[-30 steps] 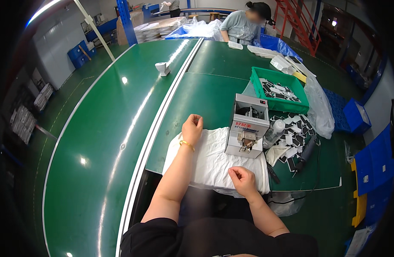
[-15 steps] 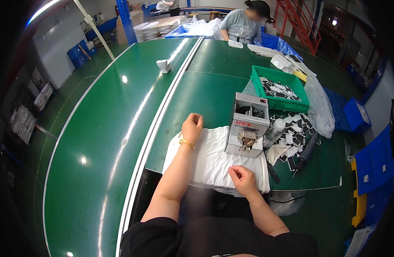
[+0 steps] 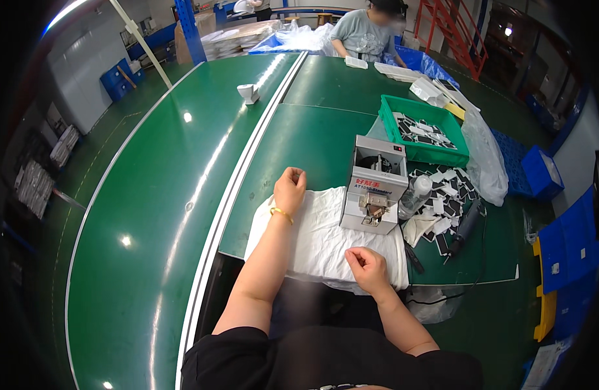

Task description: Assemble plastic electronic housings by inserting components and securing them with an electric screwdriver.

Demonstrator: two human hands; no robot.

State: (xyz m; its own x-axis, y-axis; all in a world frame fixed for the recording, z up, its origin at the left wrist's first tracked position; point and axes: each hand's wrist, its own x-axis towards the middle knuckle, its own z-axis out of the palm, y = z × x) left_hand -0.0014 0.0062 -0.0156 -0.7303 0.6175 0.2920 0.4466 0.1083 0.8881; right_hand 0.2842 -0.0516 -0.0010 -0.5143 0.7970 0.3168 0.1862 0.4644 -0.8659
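Hands rested on a white cloth (image 3: 319, 237) spread over the near edge of the green tabletop (image 3: 312, 140) in the head view. The left hand (image 3: 290, 188) lay at the cloth's far left corner, loosely curled into a fist with the knuckles up, and it held nothing that could be seen; a gold bracelet (image 3: 281, 213) circled its wrist. The right hand (image 3: 367, 268) sat on the cloth's near edge, fingers curled inward with the thumb meeting them; whether something small was pinched there could not be told.

Just beyond the right hand, a small grey box-shaped machine (image 3: 375, 184) stood upright on the cloth's far right part, its open front facing the person. A clear plastic bottle (image 3: 414, 195) stood just beside it on the right. Further right, many small black and white flat parts (image 3: 450, 188) lay scattered on the tabletop, and a black electric screwdriver (image 3: 465, 224) lay among them, its cord trailing toward the near edge. Behind the machine a green plastic tray (image 3: 465, 156) held more of the same parts. A clear plastic bag (image 3: 485, 159) slumped at the tray's right.

Left of the tabletop ran a wide green conveyor belt (image 3: 150, 195), with a small white object (image 3: 249, 93) sitting far up it. At the far end another person (image 3: 364, 32) in a grey shirt stood at work.
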